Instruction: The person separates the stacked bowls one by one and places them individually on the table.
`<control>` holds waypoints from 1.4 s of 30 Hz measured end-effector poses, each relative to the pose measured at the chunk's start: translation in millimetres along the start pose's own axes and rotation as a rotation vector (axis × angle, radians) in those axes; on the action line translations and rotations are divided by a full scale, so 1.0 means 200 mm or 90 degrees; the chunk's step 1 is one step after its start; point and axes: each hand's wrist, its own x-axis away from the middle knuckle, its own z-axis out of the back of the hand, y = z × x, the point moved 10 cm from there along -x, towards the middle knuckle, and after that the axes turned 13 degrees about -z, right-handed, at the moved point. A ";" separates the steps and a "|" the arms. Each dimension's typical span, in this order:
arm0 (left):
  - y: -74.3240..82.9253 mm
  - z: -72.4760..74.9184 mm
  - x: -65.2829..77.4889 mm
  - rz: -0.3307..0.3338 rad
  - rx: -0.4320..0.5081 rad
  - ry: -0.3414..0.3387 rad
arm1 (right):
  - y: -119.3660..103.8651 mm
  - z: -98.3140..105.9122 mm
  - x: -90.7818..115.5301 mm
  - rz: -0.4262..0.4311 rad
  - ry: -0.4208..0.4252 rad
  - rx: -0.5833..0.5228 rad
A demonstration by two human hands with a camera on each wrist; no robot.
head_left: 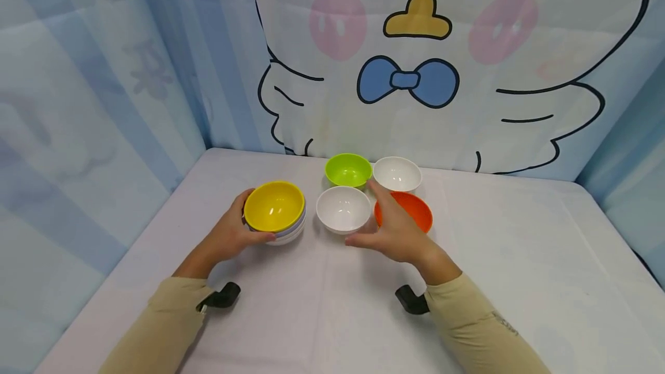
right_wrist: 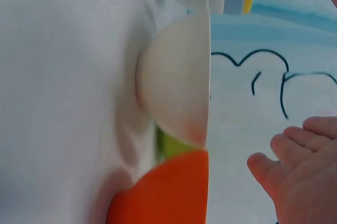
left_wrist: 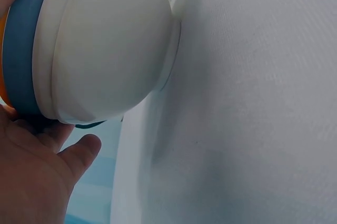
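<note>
A stack of nested bowls stands at the left of the group, a yellow bowl (head_left: 274, 208) on top with a bluish bowl and white bowls (left_wrist: 108, 50) beneath. My left hand (head_left: 231, 237) grips this stack around its upper part, thumb on the near side and fingers on the far left. To its right is a single white bowl (head_left: 343, 210). My right hand (head_left: 399, 236) hovers with thumb and fingers spread, holding nothing. In the head view it overlaps an orange bowl (head_left: 418, 212); in the right wrist view its fingers (right_wrist: 295, 153) are apart from the rims.
Behind the front bowls sit a green bowl (head_left: 348, 170) and another white bowl (head_left: 398, 174), close together near the back edge of the white-covered table (head_left: 322, 310). A cartoon-printed curtain (head_left: 332, 114) hangs right behind the table, with blue curtains at both sides.
</note>
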 end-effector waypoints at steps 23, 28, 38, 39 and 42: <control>-0.03 -0.04 0.01 -0.084 0.080 -0.008 | -0.32 -0.49 -0.31 0.011 -0.124 0.038; -0.04 -0.04 0.01 -0.075 0.081 -0.011 | -0.32 -0.51 -0.34 -0.006 -0.118 0.057; -0.02 -0.03 0.00 -0.092 0.078 -0.008 | -0.33 -0.54 -0.35 0.017 -0.123 0.053; -0.01 -0.03 0.00 -0.093 0.078 -0.007 | -0.33 -0.54 -0.35 0.018 -0.123 0.053; -0.01 -0.03 0.00 -0.090 0.076 -0.004 | -0.32 -0.55 -0.35 0.013 -0.125 0.055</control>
